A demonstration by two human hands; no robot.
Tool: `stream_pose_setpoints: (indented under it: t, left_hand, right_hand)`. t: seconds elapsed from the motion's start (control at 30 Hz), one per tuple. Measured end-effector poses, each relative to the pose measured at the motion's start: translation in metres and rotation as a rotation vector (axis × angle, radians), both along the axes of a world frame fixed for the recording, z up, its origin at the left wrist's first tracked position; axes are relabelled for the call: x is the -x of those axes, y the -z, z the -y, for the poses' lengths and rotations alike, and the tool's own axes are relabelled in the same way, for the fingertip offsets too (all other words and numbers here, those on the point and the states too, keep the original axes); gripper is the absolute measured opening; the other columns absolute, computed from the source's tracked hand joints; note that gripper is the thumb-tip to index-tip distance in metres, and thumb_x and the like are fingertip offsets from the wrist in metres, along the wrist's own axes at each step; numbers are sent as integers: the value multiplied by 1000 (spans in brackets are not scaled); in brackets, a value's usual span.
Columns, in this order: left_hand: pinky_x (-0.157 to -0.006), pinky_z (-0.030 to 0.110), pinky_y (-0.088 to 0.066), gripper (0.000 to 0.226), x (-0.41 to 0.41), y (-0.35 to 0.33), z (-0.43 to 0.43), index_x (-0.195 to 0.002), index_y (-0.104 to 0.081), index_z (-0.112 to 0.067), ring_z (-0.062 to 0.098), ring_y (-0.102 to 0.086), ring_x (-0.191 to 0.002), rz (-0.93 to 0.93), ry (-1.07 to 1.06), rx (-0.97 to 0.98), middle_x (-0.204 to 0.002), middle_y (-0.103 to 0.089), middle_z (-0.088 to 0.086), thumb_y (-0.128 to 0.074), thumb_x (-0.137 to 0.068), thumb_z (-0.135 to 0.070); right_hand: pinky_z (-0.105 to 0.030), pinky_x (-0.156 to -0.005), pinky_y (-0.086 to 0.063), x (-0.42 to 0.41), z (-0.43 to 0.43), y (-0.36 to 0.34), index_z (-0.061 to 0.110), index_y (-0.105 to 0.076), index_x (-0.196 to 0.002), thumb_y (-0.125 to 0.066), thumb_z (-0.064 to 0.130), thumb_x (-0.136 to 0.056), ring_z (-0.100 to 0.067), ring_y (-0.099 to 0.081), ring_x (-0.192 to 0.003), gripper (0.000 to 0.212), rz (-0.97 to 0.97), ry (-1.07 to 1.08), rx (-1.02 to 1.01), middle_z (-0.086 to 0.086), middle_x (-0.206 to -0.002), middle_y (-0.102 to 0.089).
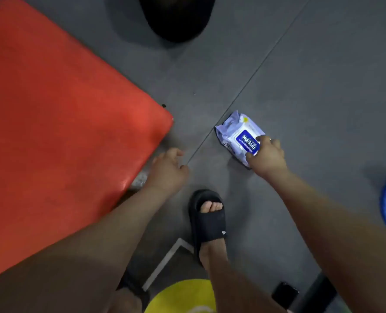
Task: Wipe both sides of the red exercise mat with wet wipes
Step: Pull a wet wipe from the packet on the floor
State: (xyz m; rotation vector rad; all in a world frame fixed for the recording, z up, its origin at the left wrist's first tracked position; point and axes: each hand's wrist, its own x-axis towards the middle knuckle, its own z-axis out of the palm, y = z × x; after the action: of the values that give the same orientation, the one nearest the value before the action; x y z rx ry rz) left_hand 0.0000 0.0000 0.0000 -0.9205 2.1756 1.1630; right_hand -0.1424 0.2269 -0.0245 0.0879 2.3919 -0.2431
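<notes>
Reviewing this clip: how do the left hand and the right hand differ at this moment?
The right hand grips the near end of the wet wipes pack, while the left hand holds nothing. The left hand's fingers hang loosely curled by the red mat; the right hand's curl round the pack, apart from the mat. Both are bare and reach down toward the grey floor.

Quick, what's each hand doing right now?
Left hand: open, fingers loosely curled, holding nothing.
Right hand: gripping the wet wipes pack.
</notes>
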Motion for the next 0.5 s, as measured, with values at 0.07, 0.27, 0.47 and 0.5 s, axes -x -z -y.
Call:
stream_pose_setpoints:
  t: [0.07,0.27,0.47,0.5]
  left_hand:
    - [-102,38,-45,40,17,20,-8,-127,-64,-11,31,-61,-114,-74,40,24,-119,-67,11,-64,-87,-12]
    - [-101,38,-46,34,78,78,-33,-119,-66,-14,29,-59,-111,-234,96,43,-111,-66,3,-62,-86,-8]
    - [-96,39,-48,26,116,95,-28,-107,-64,-10,28,-61,-105,-450,47,120,-106,-59,-6,-64,-83,-2]
    - [-96,36,-47,28,120,97,-26,-109,-63,-10,28,-60,-106,-471,50,130,-108,-57,-7,-64,-82,-1]
  right_hand:
    - [-41,-106,-34,5,-8,20,15,-45,-139,-73,32,-82,-41,-42,-123,66,-57,-80,-18,-17,-137,-41]
    - [-49,-90,-41,5,-5,74,10,-52,-124,-63,53,-78,-38,-43,-116,64,-229,-201,13,-12,-126,-46]
    - [-51,-93,-42,32,33,100,9,-59,-126,-47,68,-73,-40,-48,-118,80,-401,-261,302,-13,-121,-54]
    - [-50,-92,-42,38,39,101,10,-59,-126,-50,67,-74,-39,-49,-117,78,-415,-285,330,-12,-120,-55]
